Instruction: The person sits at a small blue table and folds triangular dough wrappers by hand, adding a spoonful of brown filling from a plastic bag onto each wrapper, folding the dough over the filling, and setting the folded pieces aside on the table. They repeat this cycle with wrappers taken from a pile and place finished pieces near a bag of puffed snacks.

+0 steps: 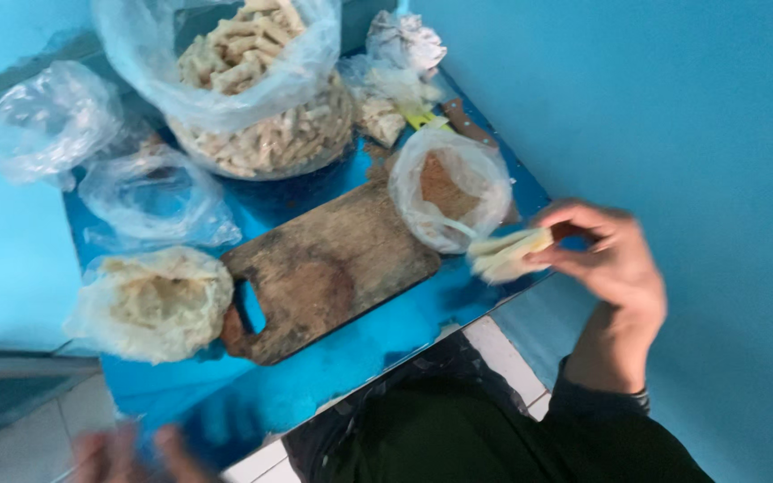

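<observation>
1. Blue table (378,349), centre; one wooden board (333,268) lies on it.
2. One big bag of pale sticks (261,89) at 12 o'clock; four smaller bags around it.
3. Right hand (615,268), 3 o'clock, pinches pale strips (507,253); long axis points toward 9, at the table's edge.
4. Left hand (127,456), 7 o'clock, blurred; grip unclear, farther from the strips.

Worn, rough wooden cutting board (328,268), glossy smooth blue worktop (386,335), thin crinkled clear plastic bags (158,201), pale matt dough strips (505,253), dark cloth sleeve (601,420)
</observation>
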